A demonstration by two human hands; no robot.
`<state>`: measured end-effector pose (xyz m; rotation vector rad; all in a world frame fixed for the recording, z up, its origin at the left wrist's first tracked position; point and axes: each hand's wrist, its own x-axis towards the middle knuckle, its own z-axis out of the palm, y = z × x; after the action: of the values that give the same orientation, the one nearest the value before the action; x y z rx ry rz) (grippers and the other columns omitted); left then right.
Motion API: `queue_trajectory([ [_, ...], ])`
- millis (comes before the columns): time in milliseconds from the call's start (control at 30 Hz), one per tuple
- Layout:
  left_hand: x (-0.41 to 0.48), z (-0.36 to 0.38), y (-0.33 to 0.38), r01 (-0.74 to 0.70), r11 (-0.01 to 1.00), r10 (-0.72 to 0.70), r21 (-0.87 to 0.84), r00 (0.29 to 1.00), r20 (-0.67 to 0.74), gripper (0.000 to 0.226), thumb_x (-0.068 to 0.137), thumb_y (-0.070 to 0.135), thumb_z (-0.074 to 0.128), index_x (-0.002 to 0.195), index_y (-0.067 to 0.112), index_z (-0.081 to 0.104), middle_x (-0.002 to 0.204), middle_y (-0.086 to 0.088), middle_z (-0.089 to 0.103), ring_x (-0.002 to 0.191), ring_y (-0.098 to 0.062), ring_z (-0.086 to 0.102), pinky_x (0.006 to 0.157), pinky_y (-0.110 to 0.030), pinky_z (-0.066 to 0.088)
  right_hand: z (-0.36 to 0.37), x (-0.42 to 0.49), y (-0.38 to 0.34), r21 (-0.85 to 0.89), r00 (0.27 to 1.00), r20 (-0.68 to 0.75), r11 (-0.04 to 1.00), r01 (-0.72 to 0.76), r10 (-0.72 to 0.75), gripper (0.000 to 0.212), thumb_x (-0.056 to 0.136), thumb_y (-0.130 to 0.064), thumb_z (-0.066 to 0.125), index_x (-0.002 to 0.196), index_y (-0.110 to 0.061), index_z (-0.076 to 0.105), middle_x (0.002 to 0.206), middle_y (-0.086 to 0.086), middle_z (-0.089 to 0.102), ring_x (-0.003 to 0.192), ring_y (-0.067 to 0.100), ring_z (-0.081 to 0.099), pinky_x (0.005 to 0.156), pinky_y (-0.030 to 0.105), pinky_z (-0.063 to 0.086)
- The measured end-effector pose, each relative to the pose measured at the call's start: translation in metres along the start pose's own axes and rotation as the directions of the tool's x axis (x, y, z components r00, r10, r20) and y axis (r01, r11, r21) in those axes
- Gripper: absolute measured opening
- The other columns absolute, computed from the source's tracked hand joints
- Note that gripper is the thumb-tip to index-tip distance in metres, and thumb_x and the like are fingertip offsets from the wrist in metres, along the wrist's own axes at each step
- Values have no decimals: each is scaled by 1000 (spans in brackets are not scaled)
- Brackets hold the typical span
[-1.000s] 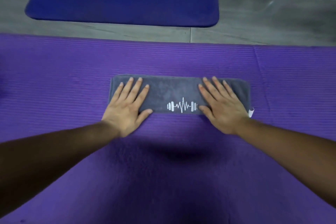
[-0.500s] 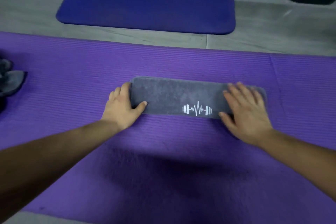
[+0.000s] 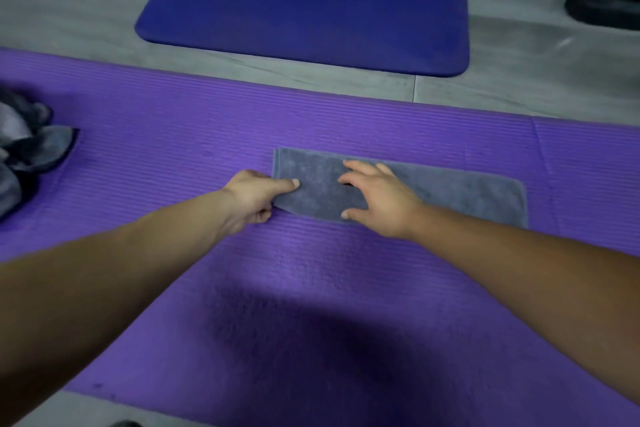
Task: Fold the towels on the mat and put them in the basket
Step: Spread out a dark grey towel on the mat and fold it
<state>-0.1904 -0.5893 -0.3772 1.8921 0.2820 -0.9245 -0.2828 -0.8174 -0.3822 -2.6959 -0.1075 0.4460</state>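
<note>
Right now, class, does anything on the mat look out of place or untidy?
Yes: a grey pile of cloth lies crumpled and unfolded at the mat's left edge. The towel in the middle looks neat.

Grey towel (image 3: 467,194), folded strip, flat on purple mat (image 3: 173,149) (ctr).

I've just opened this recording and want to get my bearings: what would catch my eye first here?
A folded grey towel lies as a long strip mid-right on the purple mat. The left hand pinches its left end, while the right hand rests spread on its middle. At the mat's left edge sit crumpled grey towels.
</note>
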Motion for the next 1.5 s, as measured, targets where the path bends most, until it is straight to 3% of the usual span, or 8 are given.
queue_trajectory([
  [200, -34, 26, 10, -469, 883, 469, -25, 883, 10, 19, 89, 32, 73, 91, 17, 60, 80, 9, 62, 70, 0, 57, 70, -20, 47, 4, 2, 0, 383, 995, -50, 922, -64, 90, 46, 83, -12, 77, 125, -11, 59, 140, 7, 55, 125, 23, 52, 105, 21, 34],
  [333, -59, 59, 0, -639, 759, 594, 123, 758, 270, 54, 90, 53, 56, 137, 25, 53, 145, 1, 51, 135, 0, 42, 119, -25, 29, -30, -17, -4, 969, 946, 154, 141, -200, 286, 31, 105, -25, 44, 121, -8, 63, 115, 14, 71, 98, 22, 68, 87, 32, 54],
  [433, -65, 77, -4, -722, 483, 559, 496, 690, 460, 87, 85, 76, 34, 161, 37, 17, 171, 6, -2, 156, -8, -12, 127, -36, -3, -48, -45, 12, 975, 938, 223, -67, -212, 268, 56, 102, -54, 36, 130, -15, 64, 122, 8, 72, 110, 23, 70, 93, 39, 56],
  [533, -63, 99, -3, -697, 200, 486, 688, 680, 549, 88, 85, 79, 16, 161, 39, -5, 168, 8, -24, 149, -14, -34, 123, -51, -15, -39, -58, 29, 978, 908, 144, 83, -191, 394, 37, 99, -34, 59, 126, -9, 64, 117, 13, 73, 110, 31, 70, 84, 39, 60],
  [700, -55, 117, 7, -661, 21, 417, 750, 687, 595, 90, 92, 72, 10, 163, 20, -8, 170, 6, -15, 151, -10, -31, 123, -53, -14, -20, -60, 52, 899, 813, 28, 341, -275, 582, 51, 88, -16, 77, 133, -16, 54, 103, 5, 73, 99, 23, 72, 93, 46, 58],
  [900, -38, 113, 11, -727, 79, 568, 682, 595, 569, 83, 93, 61, 14, 162, 15, 17, 170, -2, -14, 153, -11, -25, 128, -45, -4, -15, -63, 59, 785, 807, -69, 531, -319, 586, 62, 83, -17, 79, 136, -27, 50, 100, 1, 73, 94, 16, 72, 91, 44, 58],
  [1300, -19, 127, 20, -630, -61, 488, 774, 658, 573, 84, 90, 67, 0, 163, 27, 2, 168, -3, -23, 150, -27, -35, 127, -46, -8, -17, -73, 57, 748, 802, -118, 584, -316, 586, 59, 87, -11, 69, 140, -22, 48, 100, -13, 67, 91, -1, 66, 72, 8, 49],
  [1500, -16, 130, 15, -607, -129, 463, 784, 662, 589, 73, 99, 60, 13, 163, 26, 0, 168, -6, -24, 149, -32, -35, 127, -52, -3, -14, -88, 46, 246, 815, -457, 932, -267, 355, 65, 86, -21, 70, 145, -19, 43, 146, 10, 36, 130, 27, 41, 109, 41, 38],
])
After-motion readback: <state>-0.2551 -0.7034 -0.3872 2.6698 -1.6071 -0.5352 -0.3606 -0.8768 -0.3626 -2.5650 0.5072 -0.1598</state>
